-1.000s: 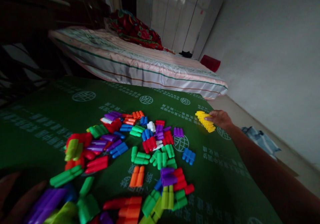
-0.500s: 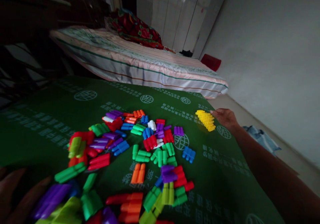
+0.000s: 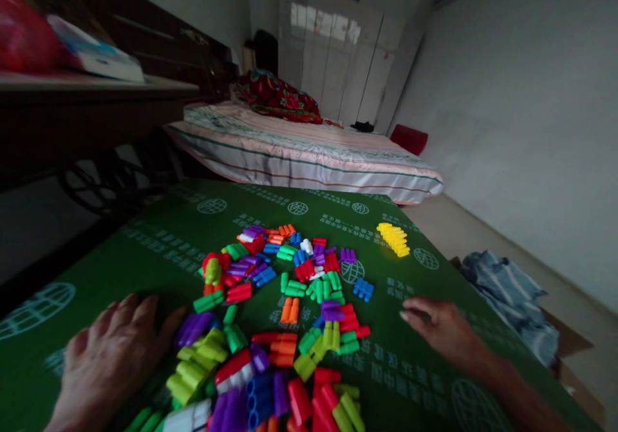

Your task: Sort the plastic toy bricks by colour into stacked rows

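Note:
My left hand lies flat on the green board, fingers spread, just left of the pile. Purple plastic toy pieces, shaped like joined tubes, are nearest its thumb. To the right, my right hand is over the board with nothing visible in it, a gap showing between its thumb and fingers. Beyond it a row of yellow toy pieces sits apart at the far right. A blue piece lies between my right hand and the mixed pile of red, green, orange, purple and white pieces.
Behind the board stands a bed with a striped sheet and a red floral blanket. A dark wooden desk is at the left. Blue-grey cloth lies on the floor to the right.
My right hand has drawn back from the yellow row towards me. The view has shifted so that my left hand shows more fully. The yellow pieces stay in their row.

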A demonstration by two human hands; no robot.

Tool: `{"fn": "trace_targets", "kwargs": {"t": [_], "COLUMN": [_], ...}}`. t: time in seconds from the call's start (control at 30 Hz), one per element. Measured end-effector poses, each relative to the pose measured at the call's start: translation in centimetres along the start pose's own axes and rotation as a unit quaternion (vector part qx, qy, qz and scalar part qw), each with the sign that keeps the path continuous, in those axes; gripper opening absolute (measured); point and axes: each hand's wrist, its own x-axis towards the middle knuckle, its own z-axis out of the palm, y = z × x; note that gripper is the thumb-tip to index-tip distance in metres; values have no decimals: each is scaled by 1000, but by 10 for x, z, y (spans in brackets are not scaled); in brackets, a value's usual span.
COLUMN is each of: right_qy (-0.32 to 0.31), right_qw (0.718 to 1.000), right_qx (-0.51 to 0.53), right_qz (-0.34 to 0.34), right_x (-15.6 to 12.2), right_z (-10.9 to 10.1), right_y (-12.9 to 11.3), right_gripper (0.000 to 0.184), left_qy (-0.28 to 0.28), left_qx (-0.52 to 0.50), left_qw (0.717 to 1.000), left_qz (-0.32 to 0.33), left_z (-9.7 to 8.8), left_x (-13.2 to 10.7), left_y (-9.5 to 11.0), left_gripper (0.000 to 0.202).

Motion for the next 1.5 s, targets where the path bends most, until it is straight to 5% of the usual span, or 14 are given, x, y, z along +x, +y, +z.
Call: {"fn": "trace_targets", "kwargs": {"t": [0.23, 0.53, 0.7, 1.07, 1.5], "right_qy": [65, 166, 149, 114, 121], "right_qw": [986, 951, 952, 968, 971], "right_qx": [-68, -185, -203, -188, -170], "right_qz": [-141, -185, -172, -121, -115], "right_x": [-91, -141, -147, -147, -149], "right_z": [43, 86, 83, 77, 76], "right_y": [-39, -47, -59, -70, -70], "right_gripper": [23, 38, 36, 33, 37], "left_qy": [-16, -29, -55, -78, -40], "left_qx": [14, -57, -146, -198, -172], "left_qw": [1000, 998, 987, 958, 963], "left_qz": [12, -8, 47, 193, 203], "left_z": [-22, -26, -36, -30, -34], "left_x": [-16, -18, -25, -104, -148], "left_y": [19, 10, 10, 70, 30], "left_gripper": [56, 43, 39, 52, 50]}}
